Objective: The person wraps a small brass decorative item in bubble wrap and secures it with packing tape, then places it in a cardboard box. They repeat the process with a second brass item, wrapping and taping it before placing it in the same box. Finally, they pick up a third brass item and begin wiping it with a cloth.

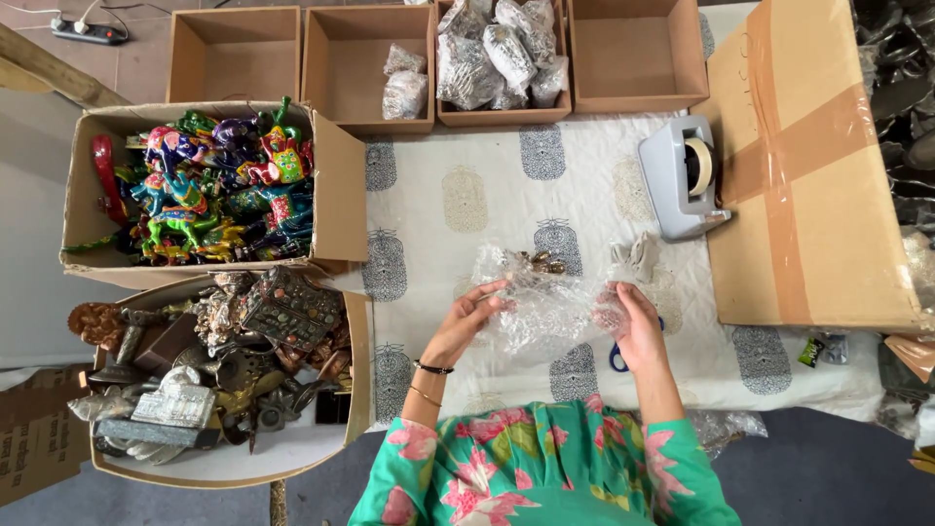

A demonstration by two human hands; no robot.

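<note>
Both hands hold a sheet of bubble wrap (545, 302) over the bench (438, 224): the left hand (469, 319) and right hand (631, 321) each have their grip pinching an edge, near a tape dispenser (682, 175).

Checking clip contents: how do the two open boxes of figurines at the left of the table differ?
The upper box holds brightly painted animal figurines in green, blue, purple and red; the lower box holds dull metal figurines in grey, bronze and brown. The painted ones look alike in kind; the metal ones vary in shape and size. Both boxes are brown cardboard, open-topped and nearly full.
</note>
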